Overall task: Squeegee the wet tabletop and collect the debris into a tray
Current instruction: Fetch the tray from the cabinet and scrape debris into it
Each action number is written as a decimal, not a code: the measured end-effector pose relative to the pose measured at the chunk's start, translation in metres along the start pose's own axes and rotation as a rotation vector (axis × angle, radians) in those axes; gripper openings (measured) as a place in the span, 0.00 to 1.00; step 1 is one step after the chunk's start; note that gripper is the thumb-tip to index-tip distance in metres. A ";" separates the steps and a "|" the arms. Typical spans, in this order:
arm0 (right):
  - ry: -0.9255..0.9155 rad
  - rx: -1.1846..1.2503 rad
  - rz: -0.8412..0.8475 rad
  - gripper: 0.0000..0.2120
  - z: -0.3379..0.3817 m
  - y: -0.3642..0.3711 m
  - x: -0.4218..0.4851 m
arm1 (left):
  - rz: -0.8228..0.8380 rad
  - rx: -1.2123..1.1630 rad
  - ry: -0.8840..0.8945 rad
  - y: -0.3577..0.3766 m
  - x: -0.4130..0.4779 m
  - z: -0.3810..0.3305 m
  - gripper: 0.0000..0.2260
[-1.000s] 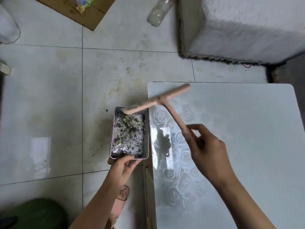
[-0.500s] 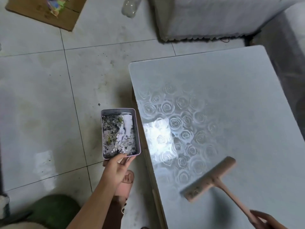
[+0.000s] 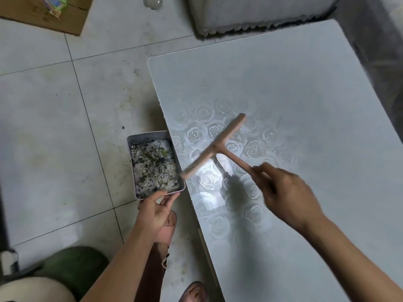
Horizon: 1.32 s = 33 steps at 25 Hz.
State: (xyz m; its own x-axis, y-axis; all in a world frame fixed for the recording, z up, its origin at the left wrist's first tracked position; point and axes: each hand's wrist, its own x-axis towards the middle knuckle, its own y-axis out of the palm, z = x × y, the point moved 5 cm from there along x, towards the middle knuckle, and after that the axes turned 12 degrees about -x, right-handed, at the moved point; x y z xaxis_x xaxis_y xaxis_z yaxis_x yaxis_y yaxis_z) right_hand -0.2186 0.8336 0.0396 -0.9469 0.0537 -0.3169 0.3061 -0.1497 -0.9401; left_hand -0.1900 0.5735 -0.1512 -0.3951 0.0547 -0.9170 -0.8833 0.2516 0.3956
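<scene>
Headcam view, the only feed I get. By my count: one pink T-shaped squeegee (image 3: 214,147), one tray (image 3: 130,158), one worktop (image 3: 305,94) and two bare hands.

The left grip (image 3: 156,211) has its thumb and fingers curled round the tray's near edge and holds it over the tiled floor (image 3: 43,127), right against the worktop's left edge. The tray is loaded with dark, wet debris (image 3: 152,168).

The right grip (image 3: 287,192) is wrapped round the end of the squeegee's handle. The blade sits at an angle over the rose-pattern part of the worktop, one end by the tray's near corner. It's blurry, so I can't tell if it touches.

Also one cardboard sheet (image 3: 39,16) with one colourful wrapper (image 3: 55,5) on it, print too blurred to read, and one clear bottle (image 3: 152,2).
</scene>
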 end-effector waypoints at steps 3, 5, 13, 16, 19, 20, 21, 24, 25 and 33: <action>0.096 -0.119 0.106 0.06 -0.054 -0.023 -0.058 | -0.022 0.003 0.010 -0.004 0.002 -0.002 0.15; 0.117 -0.146 0.193 0.05 -0.069 -0.019 -0.075 | -0.018 0.013 0.011 -0.004 0.004 -0.003 0.15; -0.057 -0.146 0.107 0.06 0.028 0.006 0.034 | -0.005 0.005 -0.004 -0.001 0.010 -0.001 0.12; -0.287 -0.193 0.123 0.08 0.074 0.000 0.067 | -0.004 0.018 -0.003 0.005 0.010 -0.005 0.11; -0.336 -0.218 0.092 0.07 0.063 -0.028 0.086 | -0.027 -0.002 -0.054 0.007 0.013 -0.005 0.09; -0.290 -0.230 0.090 0.07 0.052 -0.039 0.093 | -0.027 -0.013 -0.074 0.008 0.014 -0.007 0.09; -0.251 -0.266 0.098 0.09 0.043 -0.047 0.098 | -0.022 -0.019 -0.087 0.009 0.015 -0.009 0.09; -0.228 -0.278 0.153 0.10 0.054 -0.041 0.112 | -0.001 -0.008 -0.082 0.018 0.016 -0.013 0.10; -0.234 -0.221 0.162 0.10 0.068 -0.033 0.111 | -0.003 -0.005 -0.078 0.020 0.016 -0.014 0.11; -0.085 0.135 -0.047 0.09 0.118 -0.032 0.079 | -0.024 -0.081 -0.088 0.022 0.007 -0.040 0.10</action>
State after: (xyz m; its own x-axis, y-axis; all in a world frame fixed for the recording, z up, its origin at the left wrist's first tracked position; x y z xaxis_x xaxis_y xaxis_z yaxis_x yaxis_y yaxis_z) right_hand -0.3147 0.7264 0.0595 -0.9665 -0.0193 -0.2560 0.2510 -0.2804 -0.9265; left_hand -0.2224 0.5406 -0.1464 -0.3529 0.1345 -0.9259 -0.9113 0.1749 0.3727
